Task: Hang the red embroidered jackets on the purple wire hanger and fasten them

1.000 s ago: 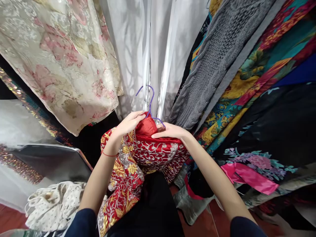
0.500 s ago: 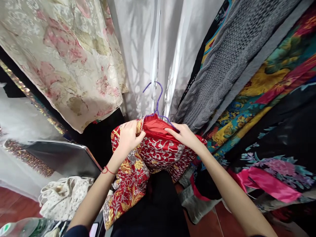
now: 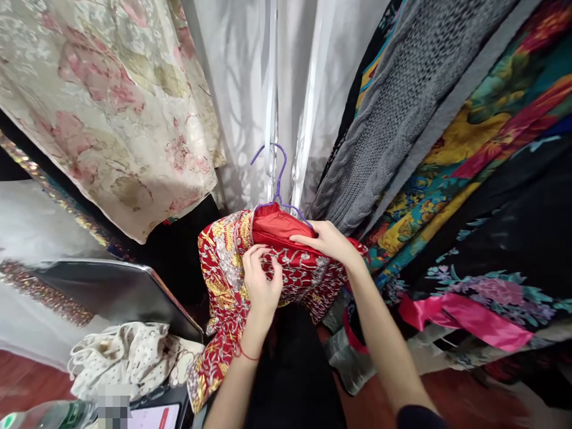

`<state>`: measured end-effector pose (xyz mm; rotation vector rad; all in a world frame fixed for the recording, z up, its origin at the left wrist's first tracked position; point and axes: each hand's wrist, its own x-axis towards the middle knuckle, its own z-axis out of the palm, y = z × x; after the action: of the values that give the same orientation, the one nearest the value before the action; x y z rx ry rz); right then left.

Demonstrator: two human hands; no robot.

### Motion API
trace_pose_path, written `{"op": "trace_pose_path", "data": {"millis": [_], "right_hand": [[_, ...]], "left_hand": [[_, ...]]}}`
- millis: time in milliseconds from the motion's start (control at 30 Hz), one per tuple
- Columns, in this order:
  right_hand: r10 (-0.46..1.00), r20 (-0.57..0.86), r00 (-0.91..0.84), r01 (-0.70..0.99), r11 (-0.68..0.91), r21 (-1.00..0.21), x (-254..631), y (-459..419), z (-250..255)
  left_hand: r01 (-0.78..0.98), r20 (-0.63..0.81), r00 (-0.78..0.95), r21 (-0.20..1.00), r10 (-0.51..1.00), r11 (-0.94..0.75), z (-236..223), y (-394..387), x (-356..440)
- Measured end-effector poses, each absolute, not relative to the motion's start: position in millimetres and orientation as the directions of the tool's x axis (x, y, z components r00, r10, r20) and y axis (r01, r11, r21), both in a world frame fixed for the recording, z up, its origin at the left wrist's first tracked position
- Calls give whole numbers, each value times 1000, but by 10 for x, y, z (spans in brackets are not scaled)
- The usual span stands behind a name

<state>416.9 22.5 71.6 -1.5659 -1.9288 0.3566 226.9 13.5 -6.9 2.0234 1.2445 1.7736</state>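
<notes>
A red garment (image 3: 223, 280) with gold and silver embroidery hangs on a purple hanger (image 3: 277, 179) in front of me. My right hand (image 3: 328, 241) grips the garment's top edge beside the hanger's shoulder, fingers closed on the cloth. My left hand (image 3: 260, 285) lies on the embroidered front just below the red lining, its fingers curled on the fabric. A red thread circles my left wrist.
White sheer curtains (image 3: 241, 89) hang behind the hanger. A cream floral cloth (image 3: 111, 107) hangs at the left, a grey knit (image 3: 402, 101) and bright floral fabrics (image 3: 482, 137) at the right. A white dotted garment (image 3: 120, 357) lies by a grey tray (image 3: 102, 286) at lower left.
My left hand has dropped from the garment's upper left edge to its front, lower and more central. My right hand stays at the top by the hanger.
</notes>
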Motion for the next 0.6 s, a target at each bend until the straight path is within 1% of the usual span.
{"op": "trace_pose_path", "data": {"millis": [67, 100, 133, 167, 233, 300, 400, 500, 600], "right_hand": [[947, 322, 4, 835, 174, -522, 4093, 218, 689], [941, 333, 51, 853, 133, -505, 4048, 213, 669], [935, 343, 86, 864, 102, -493, 4001, 206, 647], [929, 353, 108, 871, 83, -484, 3958, 196, 625], [920, 371, 130, 888, 58, -457, 3893, 173, 583], [910, 387, 148, 912, 25, -409, 3864, 152, 556], [910, 385, 154, 937, -11, -350, 3875, 144, 550], [913, 387, 126, 935, 21, -354, 3901, 154, 569], [919, 378, 111, 925, 43, -376, 3910, 154, 593]], "left_hand": [[415, 535, -9, 771, 845, -484, -301, 34, 2356], [416, 437, 22, 814, 899, -406, -406, 2, 2385], [431, 362, 52, 832, 931, -348, -497, -20, 2401], [457, 318, 65, 833, 946, -312, -570, -32, 2401], [526, 315, 21, 804, 949, -278, -656, -30, 2355], [594, 336, -85, 773, 938, -223, -667, 6, 2263], [666, 315, -273, 744, 909, -58, -593, 135, 2107], [671, 306, -459, 735, 834, 99, -485, 359, 1962], [613, 352, -630, 773, 693, 164, -384, 629, 1786]]}}
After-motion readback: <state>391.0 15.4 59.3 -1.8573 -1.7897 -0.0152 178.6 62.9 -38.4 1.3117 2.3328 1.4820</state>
